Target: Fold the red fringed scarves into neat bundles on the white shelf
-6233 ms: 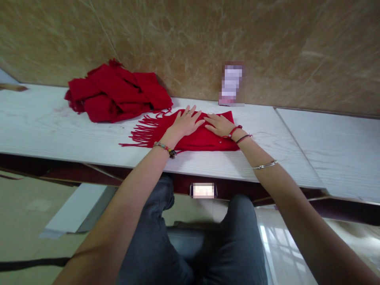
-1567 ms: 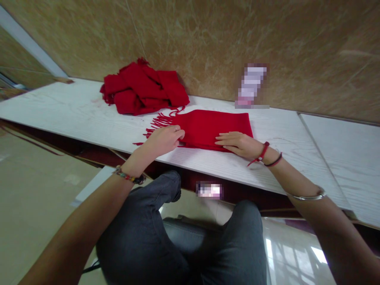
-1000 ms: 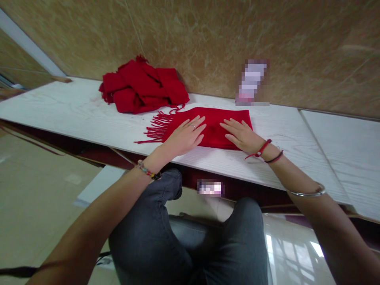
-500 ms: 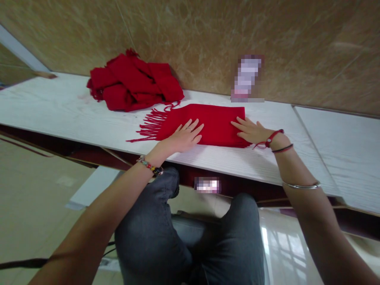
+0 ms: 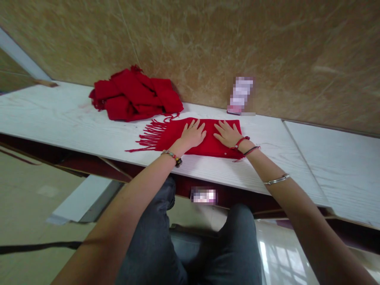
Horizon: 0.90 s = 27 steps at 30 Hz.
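A red scarf [image 5: 175, 132] lies folded flat on the white tabletop, its fringe pointing left. My left hand [image 5: 193, 133] rests palm down on the middle of the scarf, fingers spread. On its right part lies my right hand [image 5: 227, 133], also flat with the fingers apart. Neither hand grips anything. Behind and to the left sits a crumpled heap of red scarves [image 5: 138, 95], close to the fringe of the folded one.
The narrow white tabletop [image 5: 59, 114] runs along a brown marbled wall [image 5: 190, 51]. A blurred-out upright object [image 5: 241, 95] stands against the wall at the back right. A seam crosses the tabletop on the right. My knees [image 5: 240, 229] are under the front edge.
My right hand has moved left from the scarf's right edge onto its surface. My left hand has slid slightly up and further onto the cloth. The camera view has shifted a little.
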Available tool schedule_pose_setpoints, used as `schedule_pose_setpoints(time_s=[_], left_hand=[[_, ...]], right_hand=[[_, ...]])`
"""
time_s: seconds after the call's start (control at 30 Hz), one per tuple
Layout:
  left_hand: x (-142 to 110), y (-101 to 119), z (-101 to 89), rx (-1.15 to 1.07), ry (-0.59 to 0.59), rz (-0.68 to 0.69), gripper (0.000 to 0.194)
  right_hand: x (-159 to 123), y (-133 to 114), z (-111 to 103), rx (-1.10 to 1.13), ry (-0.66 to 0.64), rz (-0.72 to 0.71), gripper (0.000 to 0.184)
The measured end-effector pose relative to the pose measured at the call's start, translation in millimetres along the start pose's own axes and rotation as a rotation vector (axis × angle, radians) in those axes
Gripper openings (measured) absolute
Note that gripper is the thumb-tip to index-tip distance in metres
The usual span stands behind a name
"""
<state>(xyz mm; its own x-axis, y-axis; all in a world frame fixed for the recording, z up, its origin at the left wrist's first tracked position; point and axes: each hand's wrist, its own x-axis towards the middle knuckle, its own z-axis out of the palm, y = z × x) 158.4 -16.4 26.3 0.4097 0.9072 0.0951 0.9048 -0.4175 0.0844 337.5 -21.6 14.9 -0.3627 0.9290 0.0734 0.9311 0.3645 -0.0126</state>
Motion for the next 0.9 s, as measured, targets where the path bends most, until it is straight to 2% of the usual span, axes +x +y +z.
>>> schedule_pose_setpoints(time_s=[0.13,0.33,0.43,0.53,0.6,0.67,0.73,0.8,0.9], left_hand=[[-2.8,-4.9,7.3,0.003,-0.026,-0.004,0.051],[-3.7,-8.1,2.4,-0.045,-0.067,-0.069,0.055],[-3.0,-6.3,0.2,-0.053,-0.069,-0.121,0.056],[-1.7,-0.5,-2.4,-0.025,-0.021,-0.113,0.053],[0.2,4.7,-2.6,-0.004,0.051,-0.052,0.05],[2.6,9.5,-0.5,-0.002,0.097,0.012,0.049],[4.9,12.7,3.5,-0.013,0.081,0.032,0.049],[6.4,13.8,7.8,-0.024,0.033,0.018,0.049],[6.9,12.5,11.5,-0.023,0.009,-0.005,0.05]], right_hand=[[-2.5,8.3,5.6,-0.034,-0.006,0.062,0.057],[-14.9,33.9,2.4,-0.007,-0.092,0.291,0.06],[-17.8,46.7,0.7,0.037,-0.026,0.363,0.058],[-16.8,46.4,-2.9,0.094,0.137,0.282,0.058],[-14.9,35.8,-5.4,0.114,0.181,0.186,0.059],[-12.7,20.9,-5.6,0.114,0.163,0.087,0.06],[-10.9,8.2,-2.3,0.091,0.118,0.017,0.06],[-10.0,2.9,2.8,0.06,0.053,0.003,0.06],[-10.0,9.2,7.9,0.023,-0.009,0.046,0.059]])
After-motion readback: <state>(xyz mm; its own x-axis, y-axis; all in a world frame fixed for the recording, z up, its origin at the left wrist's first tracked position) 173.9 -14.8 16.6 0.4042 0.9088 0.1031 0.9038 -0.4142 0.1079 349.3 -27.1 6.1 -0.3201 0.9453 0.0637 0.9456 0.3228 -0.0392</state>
